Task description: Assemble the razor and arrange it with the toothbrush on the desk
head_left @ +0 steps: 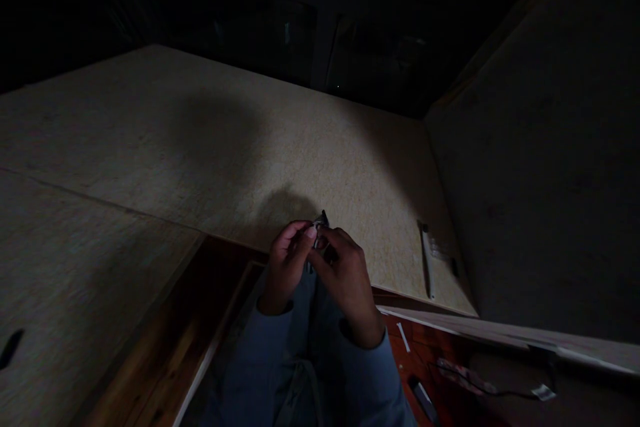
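Note:
Both hands meet over the near edge of the pale tabletop (320, 153), at the middle of the head view. Between their fingertips is a small dark object (323, 217) with a pointed dark top and a lighter part below. Its kind is too dim and small to make out. My left hand (287, 260) pinches it from the left with thumb and fingers. From the right, my right hand (345, 267) closes its thumb and fingers on it. The fingers cover most of the object. Something thin hangs just below the fingertips.
A long pale stick-like item (428, 263) lies at the table's right end, beside a clear plastic piece (440, 248). A dark upright panel (540, 180) borders the right. On the reddish floor (400, 360) are a white strip (403, 337) and a cable (480, 387). The scene is dim.

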